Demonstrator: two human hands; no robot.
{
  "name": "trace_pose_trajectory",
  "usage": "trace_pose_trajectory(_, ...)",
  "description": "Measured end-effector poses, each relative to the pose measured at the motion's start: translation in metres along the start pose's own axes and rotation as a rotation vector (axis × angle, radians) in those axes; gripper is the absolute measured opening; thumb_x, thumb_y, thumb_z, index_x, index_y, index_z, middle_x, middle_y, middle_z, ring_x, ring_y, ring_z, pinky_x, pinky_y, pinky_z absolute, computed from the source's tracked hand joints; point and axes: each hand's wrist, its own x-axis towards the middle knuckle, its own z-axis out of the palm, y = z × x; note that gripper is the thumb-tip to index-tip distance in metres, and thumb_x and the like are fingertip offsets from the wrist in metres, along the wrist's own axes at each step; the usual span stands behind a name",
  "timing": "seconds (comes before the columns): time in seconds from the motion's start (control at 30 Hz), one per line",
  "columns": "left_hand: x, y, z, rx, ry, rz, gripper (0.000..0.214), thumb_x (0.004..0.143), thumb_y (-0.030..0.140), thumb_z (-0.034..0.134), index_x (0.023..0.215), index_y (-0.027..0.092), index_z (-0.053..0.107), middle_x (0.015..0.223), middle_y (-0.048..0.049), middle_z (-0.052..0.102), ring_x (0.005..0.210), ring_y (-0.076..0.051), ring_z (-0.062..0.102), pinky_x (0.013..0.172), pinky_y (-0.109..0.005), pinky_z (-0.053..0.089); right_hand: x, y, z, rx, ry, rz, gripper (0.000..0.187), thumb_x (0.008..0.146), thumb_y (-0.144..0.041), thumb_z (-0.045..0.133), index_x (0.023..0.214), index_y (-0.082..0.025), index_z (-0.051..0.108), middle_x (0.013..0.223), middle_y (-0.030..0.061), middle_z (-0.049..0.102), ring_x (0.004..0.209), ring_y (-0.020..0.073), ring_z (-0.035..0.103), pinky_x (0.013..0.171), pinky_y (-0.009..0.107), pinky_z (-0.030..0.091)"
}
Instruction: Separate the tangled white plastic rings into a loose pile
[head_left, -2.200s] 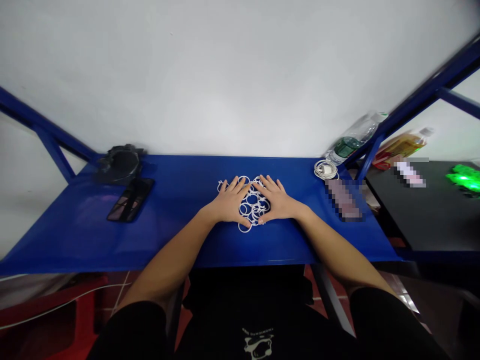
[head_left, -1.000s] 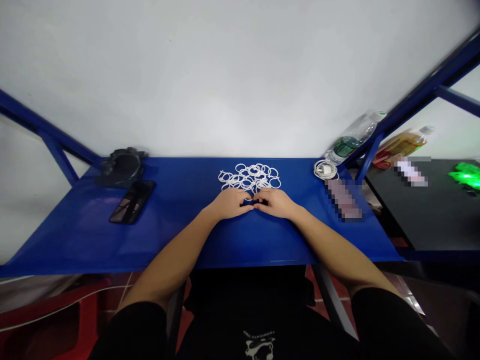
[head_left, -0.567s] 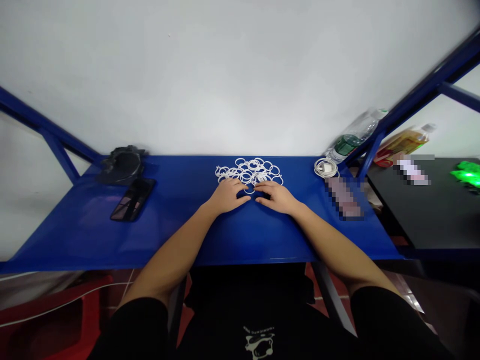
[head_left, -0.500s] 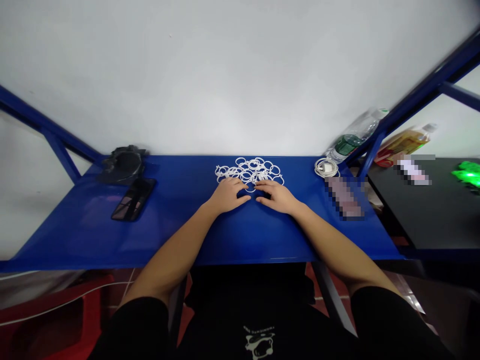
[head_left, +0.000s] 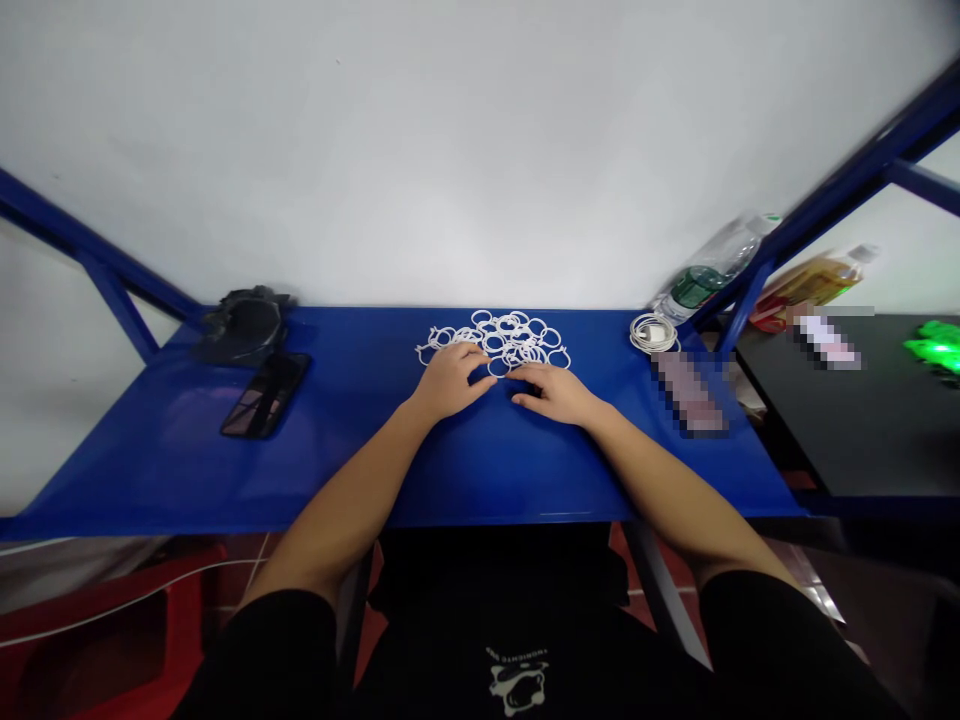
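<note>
A loose pile of several white plastic rings (head_left: 504,338) lies on the blue table (head_left: 375,450) near its back edge. My left hand (head_left: 448,378) rests at the pile's near left side, its fingers bent with the tips on the rings. Just right of it lies my right hand (head_left: 556,392), palm down, fingers stretched toward the pile's near edge. Neither hand lifts a ring off the table. Both forearms reach in from the bottom of the view.
A dark phone (head_left: 264,394) and a black crumpled object (head_left: 244,322) lie at the table's back left. A coiled white cable (head_left: 651,332) and a plastic bottle (head_left: 709,270) are at the back right. Blue frame bars slant at both sides. A black table (head_left: 855,420) adjoins on the right.
The hands pushed the ring pile away toward the wall, then drew apart slightly. The pile has spread wider to the left, and my left hand has moved onto its left part.
</note>
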Motion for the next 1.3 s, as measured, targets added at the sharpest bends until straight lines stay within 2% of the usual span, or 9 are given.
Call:
trace_pose_trajectory(0.17,0.006,-0.009,-0.025,0.157,0.139,-0.376,0.028,0.096,0.045,0.061,0.087,0.021,0.072,0.088,-0.0082,0.073,0.086,-0.026,0.068,0.085,-0.042,0.050,-0.001,-0.002,-0.001,-0.012,-0.011,0.000,0.047,0.096,-0.038,0.066,0.142,-0.028,0.063,0.149,0.0091,0.061,0.135,0.0292,0.060,0.108,0.050,0.053)
trace_pose_trajectory(0.3,0.006,-0.030,-0.041,0.248,0.008,-0.556,0.040,0.094,0.057,0.059,0.077,0.021,0.067,0.084,-0.0096,0.073,0.083,-0.029,0.067,0.082,-0.043,0.048,-0.002,-0.001,-0.004,-0.023,0.079,0.027,0.029,0.099,-0.037,0.061,0.123,-0.025,0.072,0.116,0.0066,0.076,0.106,0.0234,0.071,0.088,0.038,0.057)
trace_pose_trajectory(0.4,0.005,-0.043,-0.042,0.266,-0.137,-0.634,0.050,0.090,0.067,0.059,0.072,0.020,0.064,0.078,-0.0113,0.071,0.082,-0.032,0.067,0.081,-0.046,0.047,-0.004,0.004,-0.011,-0.114,0.155,0.130,0.020,0.099,-0.038,0.062,0.094,-0.022,0.074,0.087,0.0034,0.075,0.080,0.0194,0.068,0.072,0.031,0.049)
trace_pose_trajectory(0.53,0.006,-0.043,-0.036,0.268,-0.194,-0.610,0.049,0.091,0.066,0.058,0.075,0.021,0.063,0.084,-0.0098,0.073,0.085,-0.030,0.067,0.084,-0.044,0.046,-0.004,0.012,-0.018,-0.192,0.143,0.239,0.028,0.096,-0.040,0.067,0.076,-0.021,0.069,0.076,0.0015,0.070,0.068,0.0164,0.060,0.064,0.029,0.039)
trace_pose_trajectory(0.7,0.008,-0.030,-0.030,0.190,-0.186,-0.520,0.041,0.091,0.061,0.064,0.086,0.021,0.069,0.093,-0.0059,0.074,0.087,-0.025,0.067,0.085,-0.039,0.046,-0.002,0.023,-0.011,-0.142,0.139,0.171,0.018,0.094,-0.038,0.071,0.095,-0.021,0.073,0.087,0.0034,0.074,0.081,0.0196,0.066,0.074,0.031,0.046)
trace_pose_trajectory(0.9,0.005,-0.029,-0.017,0.100,-0.146,-0.279,0.029,0.093,0.049,0.066,0.098,0.022,0.074,0.097,-0.0050,0.075,0.094,-0.024,0.067,0.087,-0.038,0.048,-0.001,0.026,-0.006,-0.104,0.183,0.058,0.022,0.095,-0.038,0.069,0.107,-0.020,0.074,0.104,0.0077,0.078,0.096,0.0258,0.068,0.092,0.042,0.051)
trace_pose_trajectory(1.0,0.003,-0.030,-0.011,0.094,-0.112,-0.226,0.029,0.093,0.048,0.066,0.103,0.022,0.075,0.101,-0.0065,0.074,0.100,-0.026,0.066,0.091,-0.041,0.048,-0.001,0.027,-0.006,-0.095,0.185,0.044,0.024,0.096,-0.038,0.068,0.111,-0.021,0.074,0.111,0.0083,0.078,0.102,0.0274,0.068,0.096,0.045,0.051)
trace_pose_trajectory(1.2,0.001,-0.035,-0.003,0.086,-0.068,-0.148,0.022,0.093,0.041,0.069,0.100,0.022,0.074,0.106,-0.0072,0.073,0.103,-0.026,0.064,0.093,-0.042,0.049,-0.001,0.026,-0.005,-0.096,0.205,0.055,0.026,0.096,-0.038,0.068,0.116,-0.021,0.074,0.110,0.0088,0.077,0.102,0.0275,0.068,0.095,0.046,0.052)
trace_pose_trajectory(1.3,0.002,-0.037,-0.002,0.074,-0.063,-0.087,0.016,0.096,0.034,0.066,0.090,0.020,0.072,0.099,-0.0061,0.071,0.091,-0.022,0.064,0.084,-0.037,0.048,-0.001,0.024,-0.005,-0.053,0.219,0.080,0.025,0.096,-0.037,0.066,0.114,-0.021,0.073,0.103,0.0078,0.076,0.090,0.0234,0.069,0.085,0.039,0.054)
